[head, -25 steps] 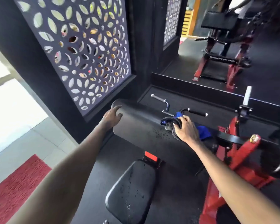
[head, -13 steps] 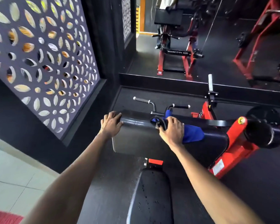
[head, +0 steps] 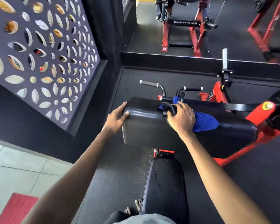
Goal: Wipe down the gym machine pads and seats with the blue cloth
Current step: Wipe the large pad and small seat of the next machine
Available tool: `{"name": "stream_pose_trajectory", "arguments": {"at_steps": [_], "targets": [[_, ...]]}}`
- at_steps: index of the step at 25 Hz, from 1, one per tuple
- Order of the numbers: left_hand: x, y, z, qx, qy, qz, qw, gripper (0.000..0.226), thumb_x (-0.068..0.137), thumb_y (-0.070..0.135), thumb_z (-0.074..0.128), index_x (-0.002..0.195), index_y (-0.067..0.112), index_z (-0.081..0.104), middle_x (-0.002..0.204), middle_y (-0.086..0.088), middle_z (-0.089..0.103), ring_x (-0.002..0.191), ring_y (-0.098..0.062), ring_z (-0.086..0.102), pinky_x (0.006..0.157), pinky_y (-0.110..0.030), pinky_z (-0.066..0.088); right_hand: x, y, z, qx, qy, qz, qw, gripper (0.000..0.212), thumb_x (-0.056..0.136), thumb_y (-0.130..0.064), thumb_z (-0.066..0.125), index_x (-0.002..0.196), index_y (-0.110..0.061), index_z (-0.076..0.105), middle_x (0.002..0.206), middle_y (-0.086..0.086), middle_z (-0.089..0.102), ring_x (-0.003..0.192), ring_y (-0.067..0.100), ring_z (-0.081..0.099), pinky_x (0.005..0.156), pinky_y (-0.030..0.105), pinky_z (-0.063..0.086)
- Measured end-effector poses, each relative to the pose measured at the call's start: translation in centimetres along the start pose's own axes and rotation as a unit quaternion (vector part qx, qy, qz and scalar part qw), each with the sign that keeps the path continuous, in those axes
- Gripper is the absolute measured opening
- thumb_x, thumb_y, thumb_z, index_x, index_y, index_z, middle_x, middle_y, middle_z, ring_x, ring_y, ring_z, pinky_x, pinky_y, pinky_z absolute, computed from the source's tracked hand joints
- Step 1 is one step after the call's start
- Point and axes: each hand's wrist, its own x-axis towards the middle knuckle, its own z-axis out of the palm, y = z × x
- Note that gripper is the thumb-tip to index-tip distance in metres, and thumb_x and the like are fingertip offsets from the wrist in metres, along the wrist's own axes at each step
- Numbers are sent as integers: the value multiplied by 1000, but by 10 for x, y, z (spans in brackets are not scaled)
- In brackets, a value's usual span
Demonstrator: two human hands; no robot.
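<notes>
Toes point(head: 132, 207) of a bare foot show at the lower edge, on the black rubber floor point(head: 116, 175) just left of the long black seat point(head: 166, 188), whose top is speckled with small droplets. Off to the left lie a red mat point(head: 16, 207) and pale tiled floor point(head: 14, 167).

Beyond the seat, set crosswise and higher, is the wide black pad point(head: 152, 126) of the machine. The left hand point(head: 116, 118) rests open on the pad's left end, fingers laid fairly straight along the corner and the thumb on its near face. The right hand point(head: 182, 118) sits on the middle of the pad's top edge with its fingers curled down, gripping the bunched blue cloth point(head: 204, 122) against the pad. Most of the cloth spills out to the right of the wrist, and a small tip pokes out past the fingertips. A black strap point(head: 166, 106) loops under those same fingers.

The red frame point(head: 255, 115) carries the pad on the right. Just behind the pad rise two black handles point(head: 149, 83). To the left stands a dark lattice panel point(head: 39, 54) with leaf-shaped cut-outs. Farthest off, more red machines point(head: 181, 29) stand on dark flooring.
</notes>
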Motion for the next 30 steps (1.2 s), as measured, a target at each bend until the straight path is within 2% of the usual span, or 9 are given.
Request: {"name": "stream_pose_trajectory", "arguments": {"at_steps": [3,7,11,15,18,20,24,27,30], "targets": [[9,-2,-8,-38,-44,-14,998,54,101,44,58,152,36,43,151,21,46,139,9,37,114,-11,26,-5,-8,3,6,12,-20,1000,50,80,-45,61,124,-22,68,141,3,59,135,28,49,117,50,32],[34,-19,-12,-117,-77,-25,990,42,108,34,47,149,27,51,149,13,52,139,5,41,118,-16,28,-5,-75,28,-5,0,-17,1000,47,79,-43,65,120,-22,69,133,2,64,128,27,55,114,48,36],[56,-31,-13,-210,-135,-59,967,45,107,17,50,151,12,46,150,4,49,136,3,43,115,-15,32,-4,-124,38,-38,-34,-15,999,44,81,-44,64,117,-22,70,123,3,68,116,27,61,103,43,45],[71,-59,-16,-226,-205,-54,951,45,106,6,47,150,12,46,149,10,45,129,19,41,107,-6,32,-4,-122,29,-56,-30,59,996,41,86,-39,67,121,-18,69,126,5,67,116,29,62,101,43,46],[91,-80,-17,-221,-227,-37,948,42,106,14,51,148,21,51,149,13,47,129,21,39,115,-12,27,20,-152,42,-101,-89,118,984,49,88,-46,61,126,-16,67,128,7,66,118,33,61,105,48,44],[110,-88,-15,-222,-227,-52,947,42,106,24,53,147,25,52,150,12,49,133,12,43,119,-20,29,23,-166,40,-81,-132,129,979,46,90,-47,60,127,-21,66,129,4,65,119,32,60,104,46,44],[143,-103,-7,-195,-252,-74,945,40,105,36,52,145,34,54,147,10,54,138,-3,44,117,-26,30,-3,-170,17,-24,-132,138,981,26,87,-42,64,111,-33,69,120,-10,66,111,23,62,87,34,43],[158,-113,-3,-174,-246,-78,950,38,104,37,54,142,35,57,142,11,59,131,-3,49,114,-26,35,20,-183,39,-57,-137,126,981,31,88,-45,63,113,-28,70,119,-2,69,112,29,63,94,40,47],[173,-121,-3,-149,-269,-110,945,40,103,38,55,143,33,56,141,8,60,132,-9,52,112,-27,37,60,-195,56,-62,-219,159,961,33,90,-52,59,110,-29,70,113,3,71,110,34,64,91,42,47]]}}
